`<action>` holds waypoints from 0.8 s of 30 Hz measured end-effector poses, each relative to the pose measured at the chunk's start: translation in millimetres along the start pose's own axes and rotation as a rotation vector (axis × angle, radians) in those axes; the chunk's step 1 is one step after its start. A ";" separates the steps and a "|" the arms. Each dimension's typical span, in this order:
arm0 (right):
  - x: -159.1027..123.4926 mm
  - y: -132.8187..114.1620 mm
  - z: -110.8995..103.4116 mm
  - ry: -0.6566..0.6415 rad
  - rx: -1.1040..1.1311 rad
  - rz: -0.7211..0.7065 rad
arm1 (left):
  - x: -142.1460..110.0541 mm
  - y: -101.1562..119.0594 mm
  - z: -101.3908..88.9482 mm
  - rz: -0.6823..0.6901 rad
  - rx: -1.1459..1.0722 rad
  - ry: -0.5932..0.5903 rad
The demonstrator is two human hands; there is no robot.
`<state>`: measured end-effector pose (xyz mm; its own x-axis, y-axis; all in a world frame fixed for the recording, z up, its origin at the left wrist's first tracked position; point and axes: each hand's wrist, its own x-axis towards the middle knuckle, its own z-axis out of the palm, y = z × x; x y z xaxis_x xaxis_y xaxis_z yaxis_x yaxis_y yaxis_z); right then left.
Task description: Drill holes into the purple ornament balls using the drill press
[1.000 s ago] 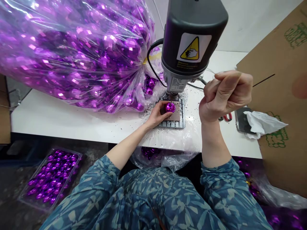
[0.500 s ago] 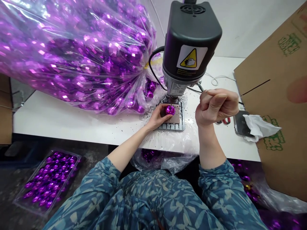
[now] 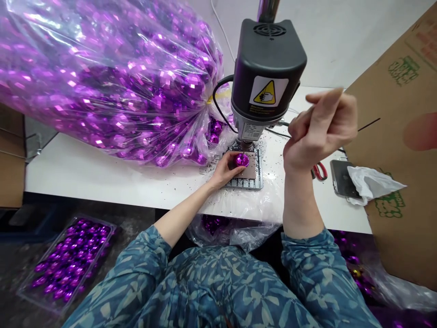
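My left hand (image 3: pixel 227 171) holds a shiny purple faceted ball (image 3: pixel 241 160) between thumb and fingers. The ball rests on a brown square board (image 3: pixel 251 172) on the slotted metal base (image 3: pixel 239 183) of a small drill press (image 3: pixel 269 54). Directly above the ball is the chuck, with the thin bit at the ball's top; whether it has entered cannot be made out. My right hand (image 3: pixel 321 130) is raised beside the motor housing, fingers curled around the press's lever, which is mostly hidden by the hand.
A large clear bag (image 3: pixel 119 91) of purple balls fills the left of the white table (image 3: pixel 85 168). Red-handled pliers (image 3: pixel 320 171), a phone (image 3: pixel 343 178), a tissue (image 3: pixel 372 182) and a cardboard box (image 3: pixel 392 136) lie right. A clear tray (image 3: pixel 111 228) of balls sits low left.
My right hand has moved up and slightly right, its wrist turned. The drill press housing sits lower and looks smaller. My left hand keeps the ball in nearly the same spot.
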<state>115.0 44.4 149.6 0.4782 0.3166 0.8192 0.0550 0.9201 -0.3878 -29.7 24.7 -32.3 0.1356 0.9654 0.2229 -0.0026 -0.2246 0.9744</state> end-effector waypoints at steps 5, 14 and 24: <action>28.8 -1.1 15.5 -0.015 -0.061 0.197 | -28.3 8.4 -6.1 0.139 0.366 0.153; 28.4 0.7 11.3 -0.052 0.027 0.208 | -158.8 43.6 -42.0 0.727 1.038 -0.687; 27.1 2.1 9.5 -0.057 0.000 0.202 | 66.3 50.7 -74.2 0.149 1.148 -0.092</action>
<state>119.7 57.1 174.9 0.4289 0.5072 0.7475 -0.0369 0.8366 -0.5465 -94.3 87.1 34.0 0.2813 0.9165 0.2845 0.8689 -0.3690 0.3299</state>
